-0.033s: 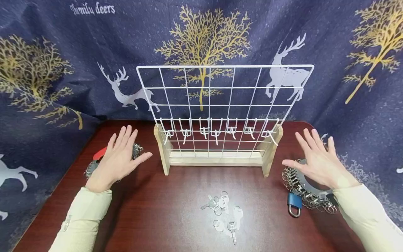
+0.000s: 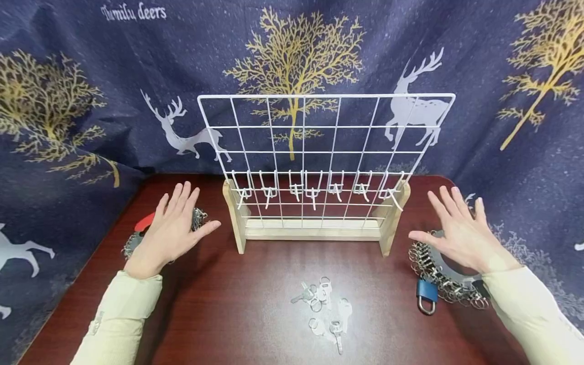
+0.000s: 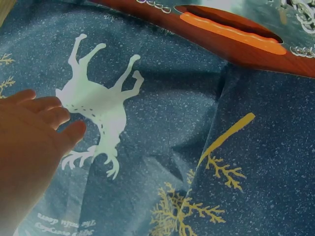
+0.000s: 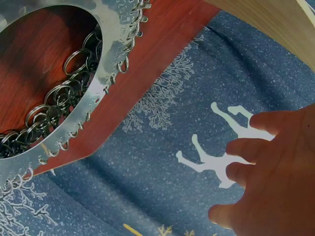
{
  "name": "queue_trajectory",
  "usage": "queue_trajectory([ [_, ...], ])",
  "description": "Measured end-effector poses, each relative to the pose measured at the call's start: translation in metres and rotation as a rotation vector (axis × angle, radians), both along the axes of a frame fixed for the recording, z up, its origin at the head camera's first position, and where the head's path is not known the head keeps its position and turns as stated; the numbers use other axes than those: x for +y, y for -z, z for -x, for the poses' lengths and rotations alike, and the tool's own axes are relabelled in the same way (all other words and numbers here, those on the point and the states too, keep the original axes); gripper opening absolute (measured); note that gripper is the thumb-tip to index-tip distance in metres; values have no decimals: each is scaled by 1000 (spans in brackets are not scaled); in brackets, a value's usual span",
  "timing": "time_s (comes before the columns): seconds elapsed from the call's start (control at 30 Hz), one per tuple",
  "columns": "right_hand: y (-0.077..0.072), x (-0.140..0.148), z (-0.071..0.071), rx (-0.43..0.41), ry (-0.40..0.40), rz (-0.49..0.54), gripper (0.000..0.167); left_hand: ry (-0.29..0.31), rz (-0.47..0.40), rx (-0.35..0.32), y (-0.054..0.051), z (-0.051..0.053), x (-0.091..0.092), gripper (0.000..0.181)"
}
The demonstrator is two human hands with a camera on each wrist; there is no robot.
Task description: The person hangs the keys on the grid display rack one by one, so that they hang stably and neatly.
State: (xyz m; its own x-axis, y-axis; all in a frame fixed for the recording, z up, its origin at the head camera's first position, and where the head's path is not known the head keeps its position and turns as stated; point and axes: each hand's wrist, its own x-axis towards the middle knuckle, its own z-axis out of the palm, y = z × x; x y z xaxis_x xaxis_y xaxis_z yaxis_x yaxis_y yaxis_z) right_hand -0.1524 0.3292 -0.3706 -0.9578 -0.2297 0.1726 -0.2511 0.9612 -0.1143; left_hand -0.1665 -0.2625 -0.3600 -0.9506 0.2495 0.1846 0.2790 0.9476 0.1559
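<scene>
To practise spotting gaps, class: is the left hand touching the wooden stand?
Apart. The head view shows it plainly: a strip of tabletop separates the left hand, on its thumb side, from the wooden stand.

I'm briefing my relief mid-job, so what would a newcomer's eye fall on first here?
Probably the white wire grid in its wooden base at centre, with a row of white hooks across its lower half. Next, the outstretched left hand and right hand, one on each side. Then the keys in front, and the blue padlock by the metal ring at right.
</scene>
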Motion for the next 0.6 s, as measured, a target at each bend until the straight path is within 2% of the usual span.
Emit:
queue_trajectory([
  [0.1,0,-2,-2,-25,2,-8,103,5,-17,-6,1,-1,1,98],
  [0.2,-6,-8,-11,-67,1,-36,103,30,-131,-31,3,0,4,94],
  [0.3,-13,-21,-27,-83,-21,-80,98,49,-371,-90,6,3,11,80],
  [0.4,-22,-41,-44,-46,-62,-105,78,66,-674,-136,9,7,24,63],
  [0.5,-26,-67,-57,-27,-114,-74,60,77,-904,-125,10,12,39,52],
  [0.6,-21,-93,-65,-49,-167,-11,55,68,-1026,-68,9,19,53,47],
])
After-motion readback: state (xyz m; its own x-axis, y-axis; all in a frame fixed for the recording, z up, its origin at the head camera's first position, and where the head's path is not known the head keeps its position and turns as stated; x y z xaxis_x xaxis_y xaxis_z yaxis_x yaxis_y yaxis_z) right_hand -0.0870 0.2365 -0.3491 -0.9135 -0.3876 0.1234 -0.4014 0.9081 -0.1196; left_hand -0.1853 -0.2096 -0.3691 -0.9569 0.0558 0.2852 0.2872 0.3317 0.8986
